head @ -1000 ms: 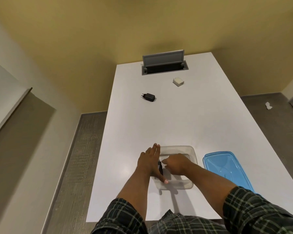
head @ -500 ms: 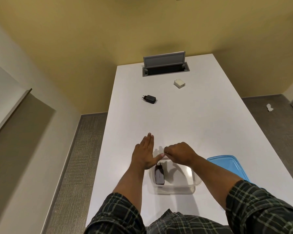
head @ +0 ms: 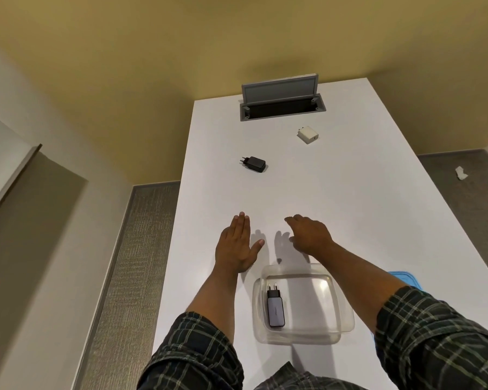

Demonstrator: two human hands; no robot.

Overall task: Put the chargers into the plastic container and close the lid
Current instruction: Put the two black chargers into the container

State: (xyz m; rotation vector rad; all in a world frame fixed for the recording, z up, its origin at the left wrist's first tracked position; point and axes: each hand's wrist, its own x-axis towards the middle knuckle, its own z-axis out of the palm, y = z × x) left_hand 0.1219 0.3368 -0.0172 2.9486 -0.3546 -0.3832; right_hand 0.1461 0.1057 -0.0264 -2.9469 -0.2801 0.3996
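Observation:
A clear plastic container (head: 333, 327) stands near the table's front edge, and a grey charger (head: 275, 306) lies flat at its left side. Beyond the container my left hand (head: 237, 244) hovers flat with fingers straight, holding nothing. My right hand (head: 309, 233) hangs palm down to its right, fingers loosely curved and empty. Farther up the table lie a black charger (head: 254, 164) and a white charger (head: 308, 134). The blue lid (head: 404, 278) shows only as a corner behind my right forearm.
The white table (head: 350, 198) runs away from me to an open grey cable box (head: 282, 101) with a raised flap at its far end. A yellow wall stands behind. Grey floor lies on both sides, with a white scrap (head: 460, 173) at the right.
Both hands have left the container and moved forward over the bare table. The grey charger was let go and now lies in the container. The view has shifted forward.

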